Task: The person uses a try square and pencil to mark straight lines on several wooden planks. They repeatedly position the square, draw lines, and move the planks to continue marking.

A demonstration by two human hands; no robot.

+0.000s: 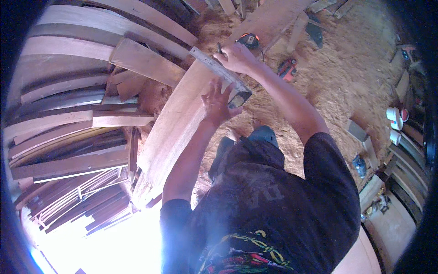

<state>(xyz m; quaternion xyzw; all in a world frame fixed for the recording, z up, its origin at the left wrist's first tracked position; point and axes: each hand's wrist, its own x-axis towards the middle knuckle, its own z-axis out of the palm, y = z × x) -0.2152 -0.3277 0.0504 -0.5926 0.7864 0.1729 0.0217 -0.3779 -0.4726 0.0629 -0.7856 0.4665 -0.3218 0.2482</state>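
Note:
A long pale wooden board (175, 116) runs diagonally in front of me. Across it lies a metal try square (214, 66), its thick stock (240, 98) against the board's near edge. My left hand (215, 102) rests with fingers spread on the board and the square, holding nothing. My right hand (237, 58) is closed around a dark pencil (219, 47), just beyond the square's blade. The pencil's tip is hidden by the fingers.
Stacked timber (64, 91) fills the left side. Past my right hand are a round black-and-orange tool (249, 40) on a wide plank (273, 16) and a red power tool (287, 70) on sawdust. White tubs (394, 119) and a blue bottle (359, 166) stand at right.

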